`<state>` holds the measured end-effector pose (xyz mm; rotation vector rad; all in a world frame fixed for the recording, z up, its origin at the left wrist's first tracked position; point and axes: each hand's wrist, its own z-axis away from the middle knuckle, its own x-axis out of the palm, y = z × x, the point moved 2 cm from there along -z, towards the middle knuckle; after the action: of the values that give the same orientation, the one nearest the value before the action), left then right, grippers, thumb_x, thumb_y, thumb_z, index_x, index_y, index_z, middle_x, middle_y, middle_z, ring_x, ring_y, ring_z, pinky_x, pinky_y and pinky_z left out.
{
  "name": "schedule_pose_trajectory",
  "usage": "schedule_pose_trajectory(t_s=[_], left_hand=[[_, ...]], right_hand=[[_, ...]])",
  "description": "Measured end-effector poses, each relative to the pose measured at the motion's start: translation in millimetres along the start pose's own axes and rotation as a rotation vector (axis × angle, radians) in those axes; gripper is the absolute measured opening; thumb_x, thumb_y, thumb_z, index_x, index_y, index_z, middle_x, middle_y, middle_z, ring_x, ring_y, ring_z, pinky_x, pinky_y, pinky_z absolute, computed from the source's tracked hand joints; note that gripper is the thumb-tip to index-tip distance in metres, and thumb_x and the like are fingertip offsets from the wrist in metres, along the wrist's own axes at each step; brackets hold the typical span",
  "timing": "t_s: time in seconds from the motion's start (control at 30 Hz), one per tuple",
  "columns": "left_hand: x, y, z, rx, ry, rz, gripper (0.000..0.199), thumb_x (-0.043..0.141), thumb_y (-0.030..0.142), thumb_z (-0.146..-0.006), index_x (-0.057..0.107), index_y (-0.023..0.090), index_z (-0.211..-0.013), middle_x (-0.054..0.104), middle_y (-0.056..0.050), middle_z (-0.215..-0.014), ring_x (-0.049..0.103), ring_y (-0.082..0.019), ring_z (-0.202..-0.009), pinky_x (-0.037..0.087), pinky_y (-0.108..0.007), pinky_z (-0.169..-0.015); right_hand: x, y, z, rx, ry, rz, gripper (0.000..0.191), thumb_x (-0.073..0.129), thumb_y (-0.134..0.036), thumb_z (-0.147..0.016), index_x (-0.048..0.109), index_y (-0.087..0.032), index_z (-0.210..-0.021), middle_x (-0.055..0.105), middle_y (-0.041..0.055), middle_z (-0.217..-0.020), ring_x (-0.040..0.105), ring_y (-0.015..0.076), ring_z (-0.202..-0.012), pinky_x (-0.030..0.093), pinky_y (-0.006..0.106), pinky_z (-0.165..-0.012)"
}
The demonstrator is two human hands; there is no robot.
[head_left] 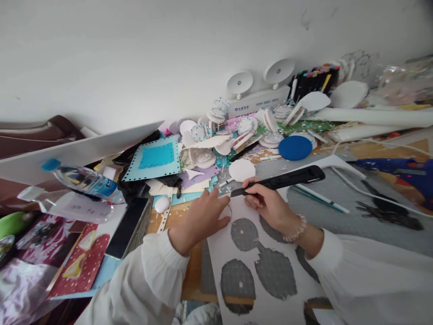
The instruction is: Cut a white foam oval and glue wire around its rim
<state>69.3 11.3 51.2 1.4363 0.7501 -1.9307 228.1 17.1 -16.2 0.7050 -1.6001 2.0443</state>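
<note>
My right hand (267,203) is wrapped round a black utility knife (287,178). Its blade end points left, over the top of a white foam-like sheet (216,257). Several rounded holes are cut in this sheet, and the grey gridded mat shows through them. My left hand (204,216) lies on the sheet's upper left part, palm down, thumb apart from the bent fingers. A thin curved line runs by its thumb, close to the blade tip. Just beyond the knife sits a loose white disc (242,170).
Behind are piled white discs (204,158), a blue round lid (295,147), a twin-headed lamp (259,99) and markers (314,81). A glue gun (399,169) with a white cord lies right. Bottles (84,180) and a phone (126,228) lie left. Scraps litter the grey cutting mat (324,189).
</note>
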Motion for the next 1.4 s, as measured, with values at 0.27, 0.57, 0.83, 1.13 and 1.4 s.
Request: schedule_pose_trajectory(t_s=[0.27,0.57,0.83,1.13,1.4], left_hand=[[5.2,8,0,-0.144,0.012,-0.018,0.028,0.059,0.039,-0.092,0.059,0.013,-0.103,0.065,-0.014,-0.104,0.063,-0.031,-0.099,0.053,-0.039,-0.078],[8.2,21,-5,-0.171,0.010,-0.048,0.019,0.060,0.028,-0.090,0.061,0.011,-0.101,0.066,-0.015,-0.096,0.065,-0.031,-0.093,0.054,-0.038,-0.073],[15.3,8,2,-0.155,0.024,-0.030,0.012,0.049,0.014,-0.092,0.060,0.015,-0.096,0.065,-0.012,-0.097,0.065,-0.028,-0.093,0.053,-0.036,-0.073],[3.2,5,1,-0.123,-0.010,0.004,0.024,0.064,0.034,-0.088,0.059,0.016,-0.103,0.065,-0.011,-0.106,0.063,-0.028,-0.099,0.052,-0.036,-0.077],[12.8,18,-9,-0.103,-0.013,-0.067,0.018,0.059,0.017,-0.087,0.061,0.012,-0.105,0.066,-0.016,-0.099,0.065,-0.030,-0.093,0.052,-0.033,-0.065]], right_hand=[[-5,-2,-2,-0.127,0.112,-0.127,0.011,0.064,-0.019,-0.066,0.056,-0.021,-0.073,0.034,-0.0111,-0.038,0.024,0.0049,-0.037,0.026,0.021,-0.045],[-8,-2,-3,-0.123,0.150,-0.184,0.011,0.065,-0.016,-0.067,0.057,-0.021,-0.073,0.036,-0.0104,-0.039,0.025,0.0050,-0.038,0.029,0.020,-0.045],[-10,-2,-4,-0.119,0.153,-0.199,0.011,0.065,-0.016,-0.067,0.057,-0.020,-0.073,0.036,-0.0102,-0.039,0.025,0.0049,-0.038,0.028,0.020,-0.044],[-12,-3,-5,-0.105,0.177,-0.229,0.010,0.064,-0.017,-0.066,0.058,-0.021,-0.072,0.034,-0.0099,-0.038,0.025,0.0056,-0.037,0.027,0.021,-0.043],[-11,-3,-3,-0.095,0.187,-0.237,0.010,0.064,-0.016,-0.066,0.058,-0.021,-0.072,0.034,-0.0095,-0.039,0.025,0.0060,-0.038,0.027,0.021,-0.043]])
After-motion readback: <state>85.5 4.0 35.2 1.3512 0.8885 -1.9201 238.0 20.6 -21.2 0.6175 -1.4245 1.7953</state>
